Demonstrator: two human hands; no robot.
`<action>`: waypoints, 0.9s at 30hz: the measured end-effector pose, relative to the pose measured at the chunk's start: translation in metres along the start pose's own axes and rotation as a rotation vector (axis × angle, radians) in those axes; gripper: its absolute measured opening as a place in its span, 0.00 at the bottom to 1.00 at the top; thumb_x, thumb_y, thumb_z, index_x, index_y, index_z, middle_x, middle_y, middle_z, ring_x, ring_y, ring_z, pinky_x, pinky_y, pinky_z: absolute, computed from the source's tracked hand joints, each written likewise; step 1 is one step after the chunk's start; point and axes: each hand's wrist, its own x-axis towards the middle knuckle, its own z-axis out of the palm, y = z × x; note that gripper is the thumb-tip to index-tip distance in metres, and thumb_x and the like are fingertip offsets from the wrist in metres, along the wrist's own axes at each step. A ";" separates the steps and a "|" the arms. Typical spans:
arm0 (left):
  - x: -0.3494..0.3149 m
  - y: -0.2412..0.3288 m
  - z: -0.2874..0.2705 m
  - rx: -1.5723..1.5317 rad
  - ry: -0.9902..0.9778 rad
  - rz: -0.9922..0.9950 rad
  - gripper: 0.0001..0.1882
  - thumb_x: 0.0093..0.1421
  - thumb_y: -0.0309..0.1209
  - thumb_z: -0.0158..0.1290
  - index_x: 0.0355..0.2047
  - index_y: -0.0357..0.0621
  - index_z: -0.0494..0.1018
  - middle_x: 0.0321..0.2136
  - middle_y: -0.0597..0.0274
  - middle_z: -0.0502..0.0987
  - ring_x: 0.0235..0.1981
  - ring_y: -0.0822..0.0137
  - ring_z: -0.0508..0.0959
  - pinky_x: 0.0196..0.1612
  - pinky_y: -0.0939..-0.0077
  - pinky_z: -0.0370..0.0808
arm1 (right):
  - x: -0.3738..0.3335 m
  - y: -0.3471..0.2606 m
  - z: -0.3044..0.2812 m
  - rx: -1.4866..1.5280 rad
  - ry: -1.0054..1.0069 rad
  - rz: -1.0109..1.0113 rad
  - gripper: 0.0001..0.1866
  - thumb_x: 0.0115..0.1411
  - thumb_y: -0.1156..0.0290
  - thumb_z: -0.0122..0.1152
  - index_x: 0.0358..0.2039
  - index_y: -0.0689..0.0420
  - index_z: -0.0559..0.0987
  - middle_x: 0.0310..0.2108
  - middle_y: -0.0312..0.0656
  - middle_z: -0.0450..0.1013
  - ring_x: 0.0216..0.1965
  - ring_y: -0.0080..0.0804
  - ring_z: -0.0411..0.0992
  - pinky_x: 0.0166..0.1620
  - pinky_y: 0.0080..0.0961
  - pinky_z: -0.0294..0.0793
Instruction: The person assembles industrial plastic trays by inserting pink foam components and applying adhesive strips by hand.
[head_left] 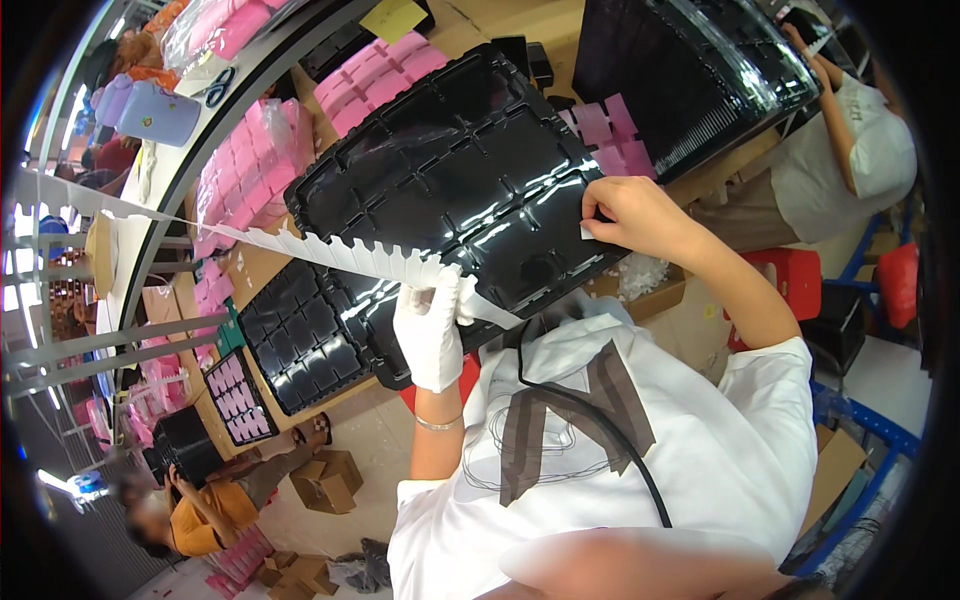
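Note:
My left hand (428,335), in a white glove, is closed on a long white strip (330,252) with a toothed edge. The strip runs from the upper left, across a black plastic tray, to a short end beyond my fingers. Bare, my right hand (635,215) pinches a small white piece (586,233) at the tray's right side. That black tray (430,170) lies before me on the bench, divided into shallow rectangular compartments. A smaller section of black tray (300,335) shows to its left.
Pink blocks (255,165) in clear film, scissors (220,87) and a lilac container (160,110) are at the upper left. A tall stack of black trays (690,80) rises at the far right. Co-workers stand at right and lower left. A box (650,295) of white scraps sits near my right arm.

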 end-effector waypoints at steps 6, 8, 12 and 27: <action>0.000 -0.001 -0.001 0.008 0.012 -0.013 0.11 0.64 0.28 0.59 0.44 0.39 0.73 0.33 0.63 0.78 0.27 0.77 0.77 0.23 0.87 0.67 | 0.001 -0.007 -0.001 -0.008 -0.016 0.069 0.08 0.50 0.70 0.68 0.26 0.58 0.78 0.27 0.45 0.78 0.32 0.45 0.78 0.36 0.38 0.75; -0.001 0.000 0.000 0.037 0.003 -0.005 0.10 0.64 0.28 0.59 0.44 0.39 0.73 0.33 0.63 0.78 0.27 0.78 0.77 0.23 0.88 0.67 | 0.000 -0.005 0.002 -0.013 -0.005 0.078 0.08 0.50 0.69 0.68 0.26 0.58 0.79 0.27 0.44 0.78 0.32 0.45 0.78 0.36 0.38 0.75; -0.001 0.005 0.010 0.036 0.051 0.012 0.07 0.64 0.28 0.58 0.39 0.38 0.74 0.26 0.63 0.76 0.19 0.78 0.71 0.22 0.86 0.66 | 0.000 -0.003 -0.001 -0.011 -0.035 0.060 0.08 0.50 0.69 0.69 0.26 0.57 0.79 0.27 0.43 0.78 0.32 0.44 0.78 0.35 0.37 0.75; -0.011 -0.001 0.010 0.098 0.066 0.026 0.07 0.63 0.28 0.60 0.38 0.39 0.74 0.27 0.63 0.78 0.21 0.78 0.74 0.23 0.87 0.67 | -0.033 0.022 -0.015 0.572 -0.097 0.024 0.06 0.50 0.74 0.70 0.26 0.58 0.79 0.20 0.31 0.69 0.19 0.18 0.63 0.25 0.21 0.63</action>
